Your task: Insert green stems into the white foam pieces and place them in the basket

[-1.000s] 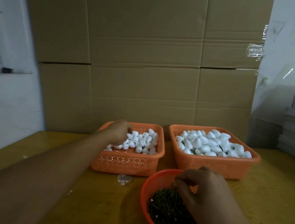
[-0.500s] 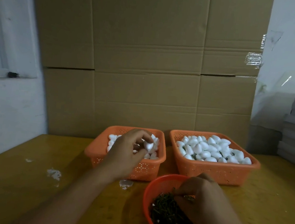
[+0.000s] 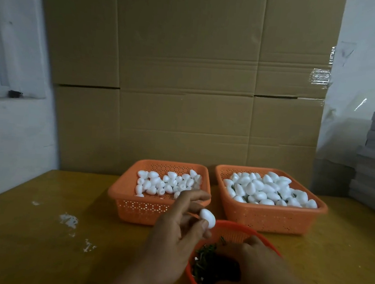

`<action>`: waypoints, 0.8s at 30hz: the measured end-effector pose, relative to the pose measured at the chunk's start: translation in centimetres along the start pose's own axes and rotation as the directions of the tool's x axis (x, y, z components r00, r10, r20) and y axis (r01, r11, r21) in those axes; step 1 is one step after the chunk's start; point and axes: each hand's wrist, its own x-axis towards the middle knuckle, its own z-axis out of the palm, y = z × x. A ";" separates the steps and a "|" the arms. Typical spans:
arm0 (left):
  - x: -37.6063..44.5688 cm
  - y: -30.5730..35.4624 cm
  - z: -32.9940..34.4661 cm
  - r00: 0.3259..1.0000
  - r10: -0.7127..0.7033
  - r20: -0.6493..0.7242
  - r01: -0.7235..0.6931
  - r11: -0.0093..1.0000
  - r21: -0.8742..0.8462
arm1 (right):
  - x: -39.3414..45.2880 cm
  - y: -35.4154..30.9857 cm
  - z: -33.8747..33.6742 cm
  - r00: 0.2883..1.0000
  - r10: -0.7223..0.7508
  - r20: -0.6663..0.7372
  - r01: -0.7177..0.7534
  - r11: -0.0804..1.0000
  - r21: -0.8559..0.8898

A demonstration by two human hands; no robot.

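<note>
From my seat I see the left hand [image 3: 176, 232] raised in front of the left orange basket [image 3: 124, 195], pinching one white foam piece [image 3: 207, 218] between thumb and fingertips. The piece is small, egg-shaped, matte and bright white, tilted with its narrower end toward 10 o'clock; I see no stem in it. It hangs just above the rim of the round orange bowl [image 3: 238, 226], which sits at 6 o'clock from the gap between the two baskets.

The right hand [image 3: 259, 266] lies low in the bowl, fingers curled down into the pile of dark green stems [image 3: 206, 260]; I cannot tell whether it has one pinched.

At 12 o'clock from the left hand, the left basket holds a loose layer of small foam eggs. The right orange basket [image 3: 270, 217], at 1 o'clock from the bowl, is heaped with larger foam pieces [image 3: 266, 188] with hints of green between them.

All rest on a yellow table [image 3: 28, 241] with white crumbs [image 3: 69, 220] at 9 o'clock.
</note>
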 end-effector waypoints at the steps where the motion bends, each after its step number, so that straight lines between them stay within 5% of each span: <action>1: -0.1 -0.1 0.1 1.000 -0.002 0.017 0.002 1.000 0.005 | 0.0 0.0 0.0 1.000 -0.006 0.017 0.006 1.000 -0.005; 15: -0.3 -0.3 0.7 0.984 -0.169 0.062 0.180 0.951 -0.253 | 0.5 -0.4 -0.2 0.999 0.047 -0.018 -0.047 0.999 0.008; 24: -0.3 0.4 0.6 0.970 -0.242 0.021 0.227 0.874 -0.430 | -0.1 -0.4 -0.4 0.961 0.010 -0.276 0.026 0.992 0.124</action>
